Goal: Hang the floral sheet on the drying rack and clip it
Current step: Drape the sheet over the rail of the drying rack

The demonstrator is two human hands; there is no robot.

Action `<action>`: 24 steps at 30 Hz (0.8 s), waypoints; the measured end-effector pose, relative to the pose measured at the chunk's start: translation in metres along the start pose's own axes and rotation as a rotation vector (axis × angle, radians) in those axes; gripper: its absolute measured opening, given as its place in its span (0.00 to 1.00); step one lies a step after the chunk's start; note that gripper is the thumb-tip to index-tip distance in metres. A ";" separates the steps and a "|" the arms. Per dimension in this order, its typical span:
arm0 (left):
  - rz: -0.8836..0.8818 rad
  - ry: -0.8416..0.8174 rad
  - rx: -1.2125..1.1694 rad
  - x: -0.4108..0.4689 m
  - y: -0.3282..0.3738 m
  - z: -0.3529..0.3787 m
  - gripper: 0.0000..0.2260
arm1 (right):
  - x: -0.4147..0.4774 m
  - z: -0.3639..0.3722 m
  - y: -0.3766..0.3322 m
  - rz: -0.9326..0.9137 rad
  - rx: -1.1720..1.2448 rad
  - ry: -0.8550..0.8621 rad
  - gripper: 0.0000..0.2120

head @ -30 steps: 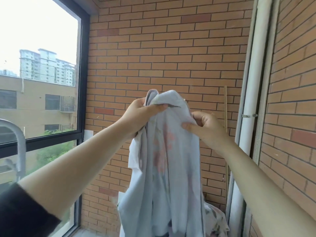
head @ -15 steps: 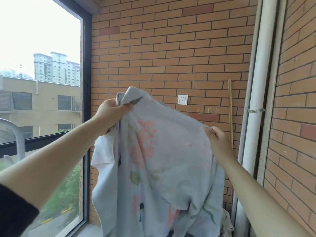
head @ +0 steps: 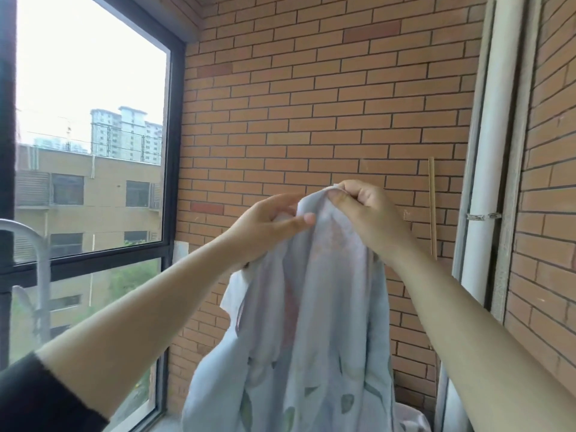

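Note:
The floral sheet (head: 314, 322) is pale blue-white with faint pink flowers and green leaves. It hangs bunched in front of me, held up at chest height. My left hand (head: 265, 227) grips its top edge from the left. My right hand (head: 364, 210) pinches the top fold right beside it, so both hands nearly touch. The sheet's lower part drops out of view at the bottom. A curved white metal tube (head: 34, 244), possibly part of the drying rack, shows at the far left. No clips are visible.
A brick wall (head: 311, 104) stands straight ahead, with another brick wall close on the right. A white vertical pipe (head: 486, 182) runs down the right corner beside a thin wooden stick (head: 432, 210). A large dark-framed window (head: 90, 151) fills the left side.
My hands were spread apart with the sheet stretched open between them; now they have come together at the top, and the sheet hangs gathered. The view has shifted right and upward.

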State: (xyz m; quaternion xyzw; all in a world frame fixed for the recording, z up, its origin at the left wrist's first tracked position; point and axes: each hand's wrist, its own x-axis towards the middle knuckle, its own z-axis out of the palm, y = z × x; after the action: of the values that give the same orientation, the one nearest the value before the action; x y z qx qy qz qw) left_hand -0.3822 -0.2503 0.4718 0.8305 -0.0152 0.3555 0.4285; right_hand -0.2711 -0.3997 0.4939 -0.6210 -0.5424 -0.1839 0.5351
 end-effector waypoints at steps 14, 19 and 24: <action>-0.007 0.517 -0.167 0.025 0.002 -0.023 0.07 | -0.052 0.017 0.100 0.324 -0.307 -0.168 0.07; -0.037 0.605 -0.090 0.026 -0.021 -0.046 0.12 | -0.077 -0.005 0.138 0.390 -0.357 0.020 0.17; -0.091 0.633 0.024 0.026 -0.049 -0.064 0.17 | -0.059 -0.014 0.122 0.331 -0.275 0.229 0.20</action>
State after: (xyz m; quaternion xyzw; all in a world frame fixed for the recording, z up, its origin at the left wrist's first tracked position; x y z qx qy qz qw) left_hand -0.3838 -0.1656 0.4776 0.6836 0.1602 0.5770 0.4173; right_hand -0.1804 -0.4205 0.3951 -0.7437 -0.3387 -0.2350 0.5263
